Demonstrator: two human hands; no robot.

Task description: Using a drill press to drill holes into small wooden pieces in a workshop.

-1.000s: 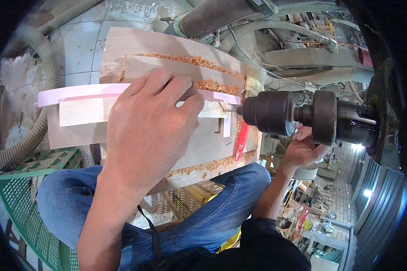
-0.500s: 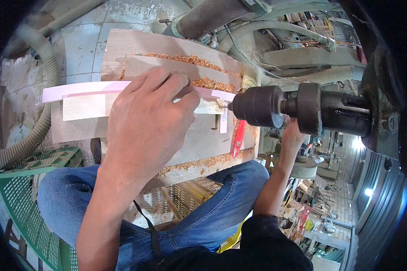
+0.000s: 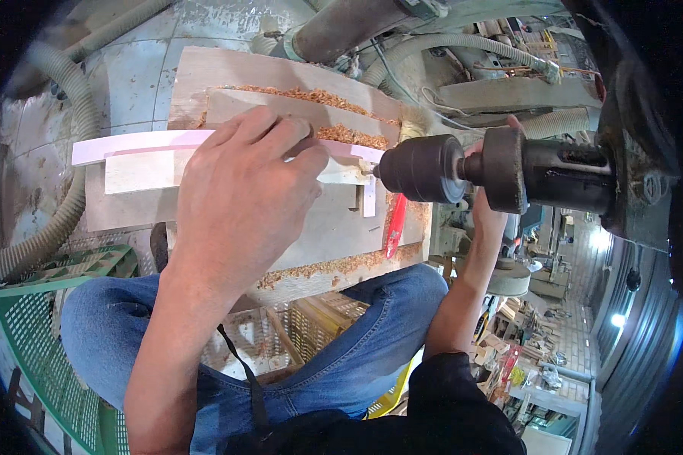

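My left hand (image 3: 243, 178) is closed over a pale wooden strip (image 3: 140, 173), its fingers curled down on the strip's far side. Along the far edge of that strip runs a long, slightly curved strip (image 3: 102, 149) that looks pinkish-white in the light. At the strip's right end is the bit of a dark drill chuck (image 3: 421, 170), lying sideways in the picture; whether the bit is inside the wood I cannot tell. My right hand (image 3: 492, 214) is behind the drill spindle (image 3: 558, 171). A fingertip shows above the spindle's collar, but most of the fingers are hidden.
A plywood work board (image 3: 303, 243) carries wood shavings (image 3: 349, 136) and a red-handled tool (image 3: 395, 227). A green plastic crate (image 3: 53, 356) stands at the left, near a ribbed hose (image 3: 76, 98). A large grey pipe (image 3: 341, 30) lies beyond the board.
The chuck and its bit have shifted slightly left, toward the wooden strip. My right hand has moved up behind the spindle, so a fingertip now shows above it. My left hand keeps its hold.
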